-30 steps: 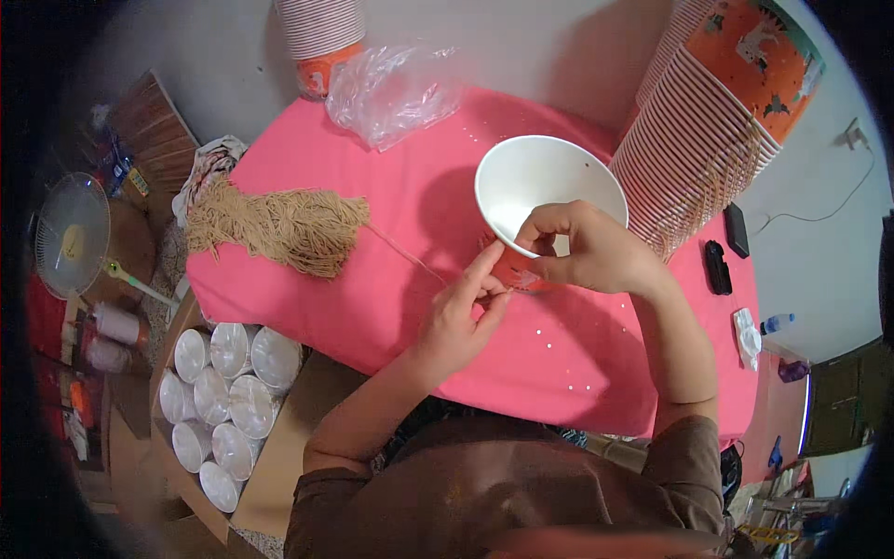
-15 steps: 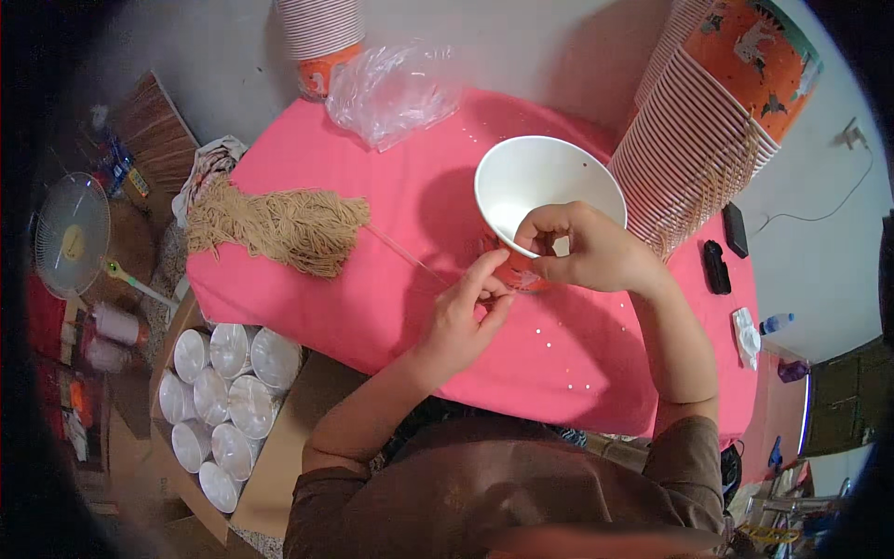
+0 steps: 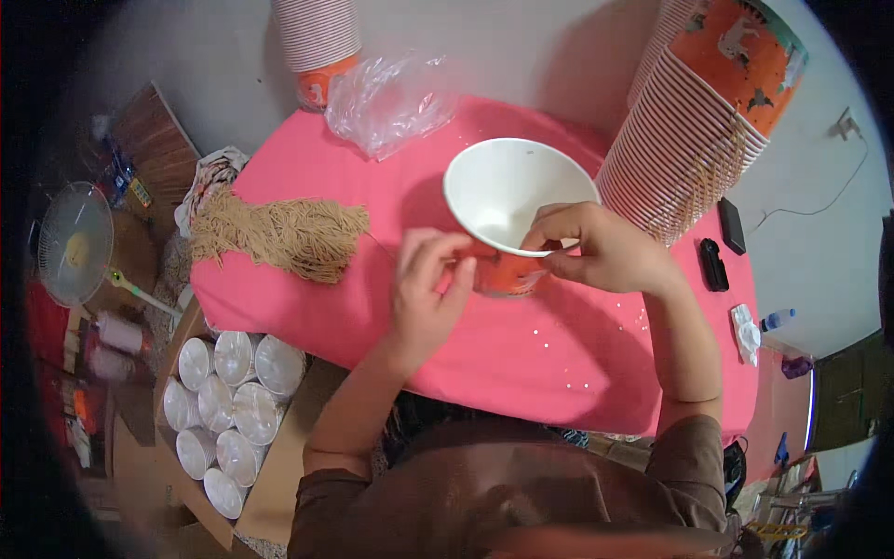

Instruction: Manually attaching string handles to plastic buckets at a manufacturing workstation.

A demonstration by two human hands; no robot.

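Note:
A large white-lined paper bucket (image 3: 498, 191) with an orange printed outside stands tilted toward me on the pink-covered table. My right hand (image 3: 610, 252) grips its near right rim, fingers inside and thumb outside. Just left of the bucket's front is my left hand (image 3: 428, 289), smeared by motion, its index finger stretched toward the orange wall. Whether it holds anything is unclear. A bundle of tan cords (image 3: 284, 238) lies to the left, and one thin strand runs from it toward my left hand.
Nested buckets (image 3: 680, 140) lean at the right with tan cords hanging on them; another stack (image 3: 318, 37) stands at the back left beside a clear plastic bag (image 3: 386, 102). White bits dot the pink tablecloth (image 3: 484, 363). A carton (image 3: 289, 466) of white cups sits below left; black objects (image 3: 713, 265) lie right.
My left hand has moved left and slightly up, away from the bucket's front. In the picture the bucket sits a little further left, with my right hand still at its rim.

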